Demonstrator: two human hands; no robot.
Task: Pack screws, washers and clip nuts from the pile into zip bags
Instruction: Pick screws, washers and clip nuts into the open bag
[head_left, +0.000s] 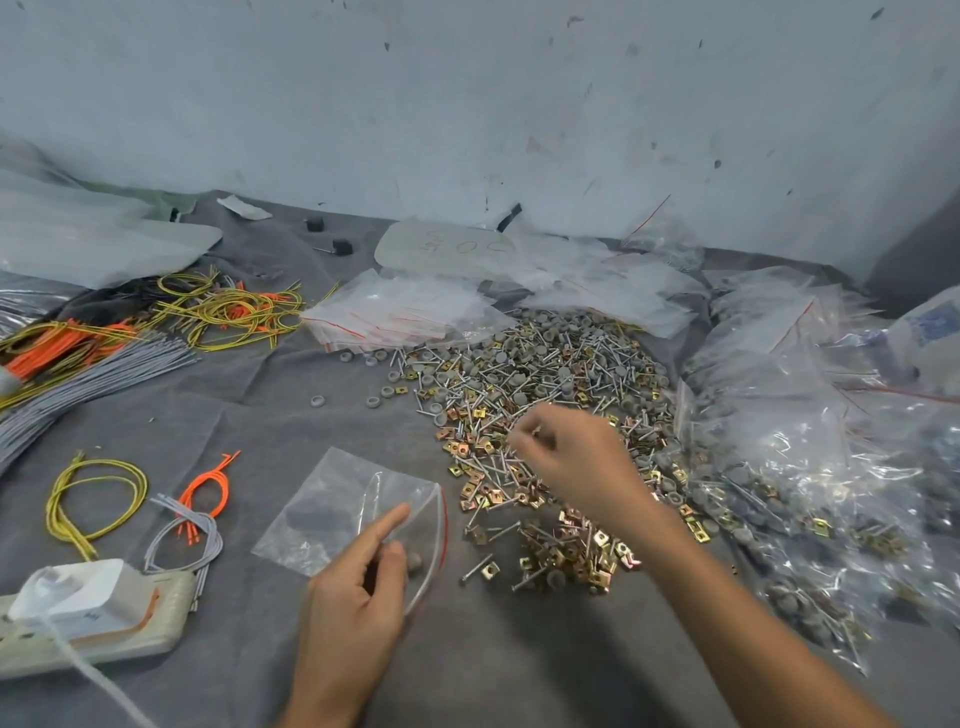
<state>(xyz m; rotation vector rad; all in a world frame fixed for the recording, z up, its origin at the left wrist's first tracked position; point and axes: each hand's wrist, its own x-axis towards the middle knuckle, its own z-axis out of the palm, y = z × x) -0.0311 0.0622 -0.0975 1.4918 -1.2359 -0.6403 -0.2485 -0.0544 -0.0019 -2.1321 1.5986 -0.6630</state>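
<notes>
Nearest, the left hand (358, 587) lies on the grey cloth (249, 415), thumb and curled fingers pinching the open mouth of a clear zip bag (343, 504) with a red seal line, forefinger stretched flat across the film. The bag is thin, glossy and creased, with a few dull grey round pieces showing through it.

Just right of it spreads the pile (519, 384): slim bright steel screws, grey disc-shaped washers and square brass-coloured clip nuts, all mixed. The right hand (571, 467) hovers above the pile's near part, wrist bent, fingertips drawn together. Blur hides whatever they pinch.

Filled bags (779, 467), crinkled and shiny, heap along the right, touching the pile. A flat stack of empty zip bags (395, 312) lies at its far edge. Yellow-green wire loops (234, 312) and grey cables (78, 384) lie left, and a cream power strip (130, 634) carrying a white adapter (88, 597) sits at the near left.
</notes>
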